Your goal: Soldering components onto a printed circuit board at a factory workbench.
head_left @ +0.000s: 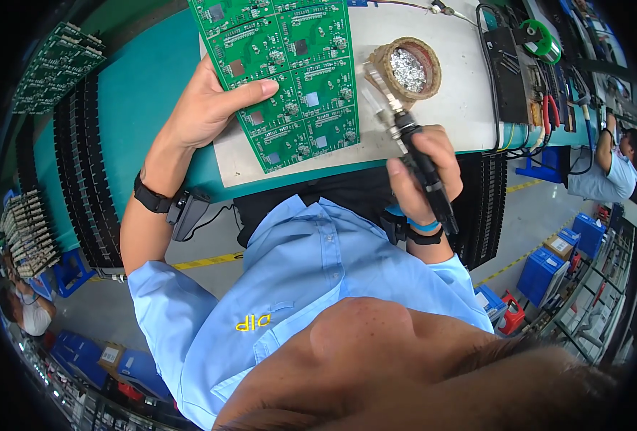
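Note:
My left hand grips a green circuit board panel by its left edge, thumb on top and fingers underneath. Rows of chips and connectors cover the panel, which is held over the white work mat. In my right hand is a black-handled tool with a shiny metal front, apparently a soldering or desoldering tool. Blur keeps its exact kind from showing. The metal end points up and left, between the panel's right edge and a round brown cup holding silvery scraps.
At the right stand a black tool holder, a green spool, red-handled pliers and cables. More green boards and black racks line the left. Other people and blue bins are beyond the bench.

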Action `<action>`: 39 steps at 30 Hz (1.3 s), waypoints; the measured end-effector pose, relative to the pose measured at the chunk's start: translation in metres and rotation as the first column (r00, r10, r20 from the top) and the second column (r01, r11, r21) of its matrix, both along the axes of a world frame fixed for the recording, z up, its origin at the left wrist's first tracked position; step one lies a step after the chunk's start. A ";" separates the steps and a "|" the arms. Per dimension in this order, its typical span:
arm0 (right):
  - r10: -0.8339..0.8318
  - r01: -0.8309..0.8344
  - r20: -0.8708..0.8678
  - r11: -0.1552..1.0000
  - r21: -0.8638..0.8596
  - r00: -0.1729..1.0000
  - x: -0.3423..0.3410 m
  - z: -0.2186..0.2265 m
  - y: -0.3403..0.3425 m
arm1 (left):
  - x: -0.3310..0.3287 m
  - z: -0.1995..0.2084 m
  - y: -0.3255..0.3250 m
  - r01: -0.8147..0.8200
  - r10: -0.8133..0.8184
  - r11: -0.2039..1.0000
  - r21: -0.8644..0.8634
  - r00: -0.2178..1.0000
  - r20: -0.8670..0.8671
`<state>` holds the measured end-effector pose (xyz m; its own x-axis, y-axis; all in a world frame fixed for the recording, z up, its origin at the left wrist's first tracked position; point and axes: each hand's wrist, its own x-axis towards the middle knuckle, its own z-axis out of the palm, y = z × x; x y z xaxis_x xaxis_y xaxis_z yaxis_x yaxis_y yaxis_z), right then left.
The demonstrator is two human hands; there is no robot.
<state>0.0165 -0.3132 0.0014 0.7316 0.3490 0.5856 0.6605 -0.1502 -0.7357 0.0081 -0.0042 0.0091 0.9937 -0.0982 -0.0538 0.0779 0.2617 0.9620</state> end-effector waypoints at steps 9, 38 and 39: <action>0.192 -0.192 -0.002 0.981 0.025 0.981 0.003 0.006 0.027 | 0.000 0.000 0.002 0.006 -0.006 1.000 0.014 1.000 -0.009; 0.204 -0.204 0.002 0.979 0.009 0.979 0.002 0.004 0.029 | -0.001 0.001 0.000 0.001 -0.001 1.000 0.013 1.000 0.010; 0.204 -0.204 -0.007 0.979 0.008 0.979 0.002 0.004 0.029 | -0.001 0.001 0.001 0.002 -0.002 1.000 0.013 1.000 0.010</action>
<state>0.0182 -0.2840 0.0056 0.6501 0.4870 0.5833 0.6710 -0.0077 -0.7414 0.0072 -0.0035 0.0103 0.9940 -0.0995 -0.0454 0.0690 0.2491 0.9660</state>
